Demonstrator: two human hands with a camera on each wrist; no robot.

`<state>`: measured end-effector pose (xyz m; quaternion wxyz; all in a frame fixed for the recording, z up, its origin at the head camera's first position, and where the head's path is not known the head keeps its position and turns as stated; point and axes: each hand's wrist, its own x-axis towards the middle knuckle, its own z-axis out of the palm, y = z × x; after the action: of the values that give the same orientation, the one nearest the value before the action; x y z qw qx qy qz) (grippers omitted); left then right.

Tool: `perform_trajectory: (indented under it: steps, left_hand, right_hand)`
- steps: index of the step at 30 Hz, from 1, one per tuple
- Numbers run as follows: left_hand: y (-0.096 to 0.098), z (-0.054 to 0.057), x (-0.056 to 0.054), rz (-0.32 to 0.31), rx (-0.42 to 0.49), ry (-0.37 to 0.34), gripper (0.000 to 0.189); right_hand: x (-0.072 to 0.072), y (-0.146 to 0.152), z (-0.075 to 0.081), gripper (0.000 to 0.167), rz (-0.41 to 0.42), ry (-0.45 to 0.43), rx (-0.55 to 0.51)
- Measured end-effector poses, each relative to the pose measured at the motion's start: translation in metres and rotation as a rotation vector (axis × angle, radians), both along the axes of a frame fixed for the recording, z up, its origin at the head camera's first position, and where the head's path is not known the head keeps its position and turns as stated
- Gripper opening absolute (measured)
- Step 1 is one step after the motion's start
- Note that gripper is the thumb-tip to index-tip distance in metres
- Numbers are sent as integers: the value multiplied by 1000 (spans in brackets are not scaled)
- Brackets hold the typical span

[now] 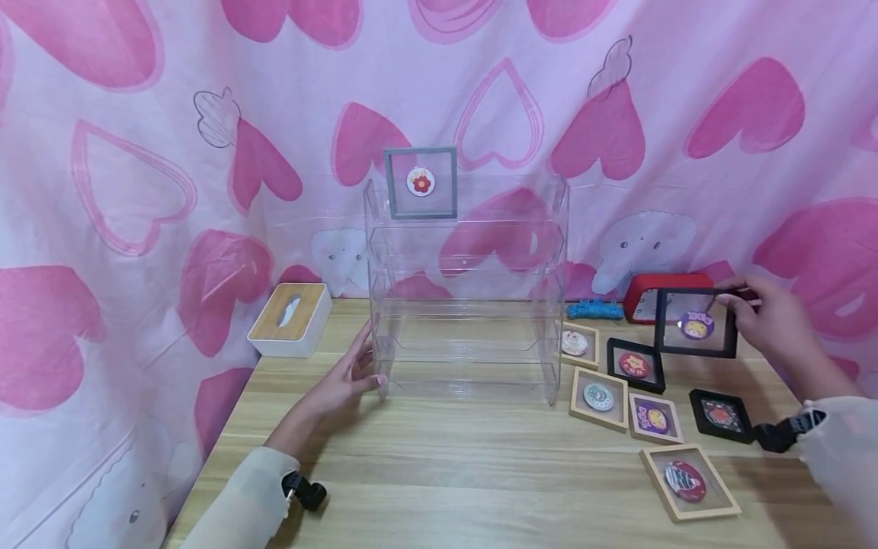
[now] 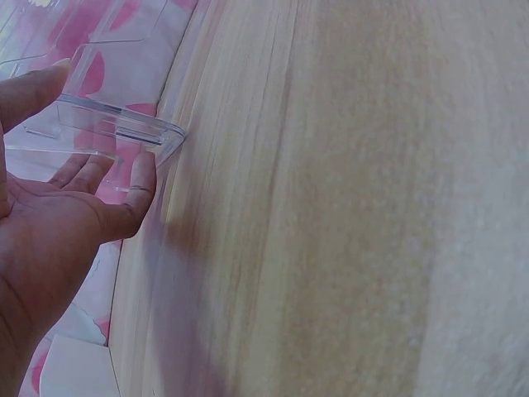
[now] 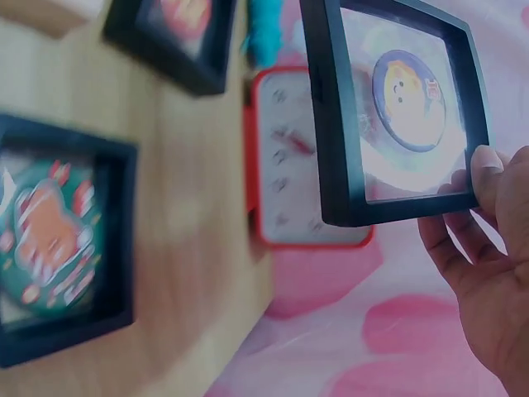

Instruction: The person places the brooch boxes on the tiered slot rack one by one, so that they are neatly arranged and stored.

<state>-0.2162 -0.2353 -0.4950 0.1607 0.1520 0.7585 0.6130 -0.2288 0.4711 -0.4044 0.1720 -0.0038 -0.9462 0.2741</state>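
A clear acrylic tiered display stand (image 1: 466, 393) stands mid-table. My left hand (image 1: 348, 375) holds its lower left side, thumb at the front edge and fingers along the outer side; in the left wrist view the clear panel (image 2: 124, 124) lies between thumb and fingers. My right hand (image 1: 775, 316) pinches a black floating display frame (image 1: 730, 347) by its upper right corner, raised above the table, with a round purple badge (image 3: 409, 99) inside. On the stand's top tier, at the left, sits a grey frame (image 1: 423, 217) with a red flower badge.
Several wood-coloured and black badge frames lie right of the stand, among them a wooden one (image 1: 727, 507) in front and a black one (image 1: 722, 415). Behind are a red clock (image 1: 641, 293) and a blue bundle (image 1: 595, 309). A tissue box (image 1: 281, 347) stands at left, before a heart-patterned curtain (image 1: 288, 91).
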Motion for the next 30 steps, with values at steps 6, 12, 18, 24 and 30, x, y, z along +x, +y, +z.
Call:
perform_trajectory:
  steps: [6, 12, 18, 24, 30]
  left_hand:
    - [-2, -5, 0, 6, -5, -13, 114]
    - [-1, -4, 0, 11, -9, -13, 112]
    - [-1, -2, -2, 16, -22, -24, 110]
    - [1, -3, -2, 11, -11, -16, 112]
    - [-1, -1, -2, 15, -15, -24, 111]
  right_hand:
    - [-3, -30, 24, 26, 48, 162, -3]
    - [-3, -60, 50, 27, 29, 204, -8]
    - [-4, -86, 78, 25, 23, 301, -88]
    - [-10, -105, 105, 26, 45, 373, -165]
    - [-19, -124, 135, 23, 100, 435, -277]
